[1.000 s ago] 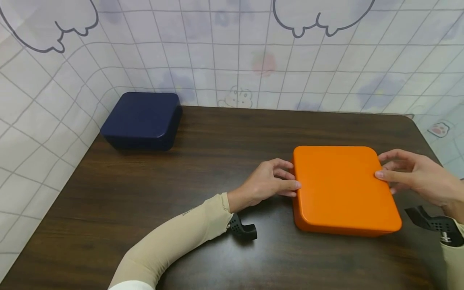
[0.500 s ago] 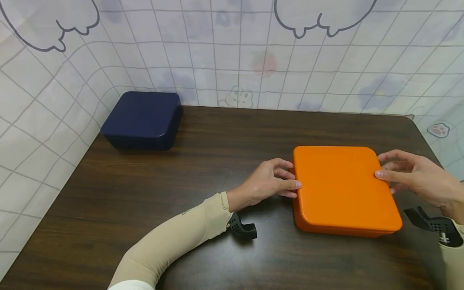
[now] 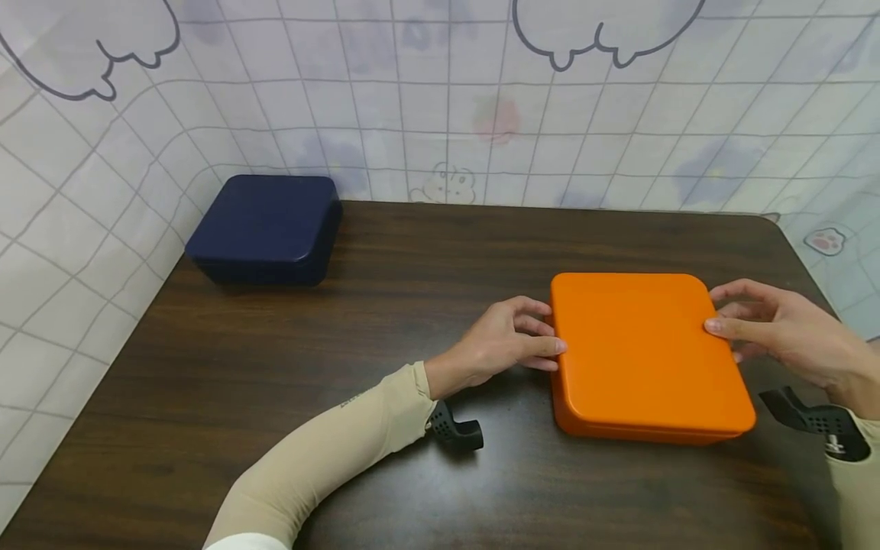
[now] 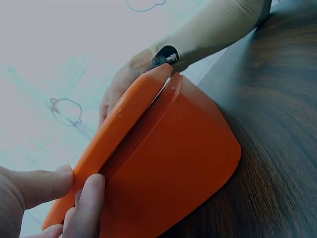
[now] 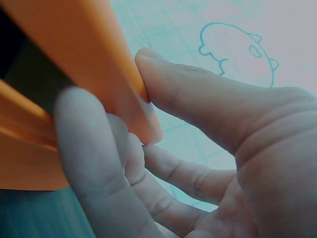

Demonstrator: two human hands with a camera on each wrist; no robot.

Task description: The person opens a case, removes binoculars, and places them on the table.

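Note:
An orange rounded-square lid (image 3: pixel 649 351) sits over an orange box (image 4: pixel 173 153) on the right half of the table. With thumb above and fingers beneath, my left hand (image 3: pixel 498 345) pinches the lid's left edge. My right hand (image 3: pixel 791 334) grips the opposite edge, its thumb on the upper side and fingertips under the rim. A narrow gap between lid and box wall shows in the left wrist view. The right wrist view shows a wider gap, dark inside. What the box contains is hidden.
A closed navy box (image 3: pixel 268 229) stands at the table's back left corner. The dark wood table (image 3: pixel 426 260) meets a white grid-patterned curtain (image 3: pixel 447 92) at the back and left. Black wrist mounts (image 3: pixel 457 431) stick out below the hands.
Both hands keep their hold on the lid, which has risen very slightly. The whole head view has shifted a little. The navy box stays where it was.

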